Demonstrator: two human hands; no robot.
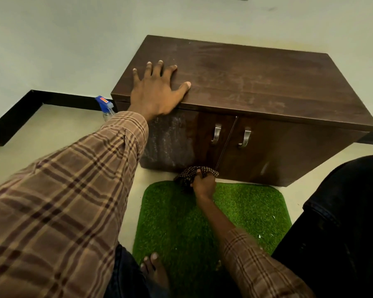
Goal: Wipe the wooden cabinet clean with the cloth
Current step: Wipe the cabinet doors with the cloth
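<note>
The left hand [157, 93] lay flat and open on the wooden cabinet [256, 82]. The right hand [204, 183] squeezed the cloth [190, 175] against the bottom of the left door [181, 143], where white streaks remained. I think more wiping was left.

I see the cabinet [246, 82] standing on the floor [63, 134] against the wall [73, 39]. The mat [235, 214] lies on the floor just before its two doors. My left hand [157, 91] rests flat on the cabinet's top, near its left front corner. My right hand [204, 183] presses the cloth [188, 176] against the foot of the left door. A spray bottle [106, 107] stands behind my left arm, beside the cabinet's left end.
</note>
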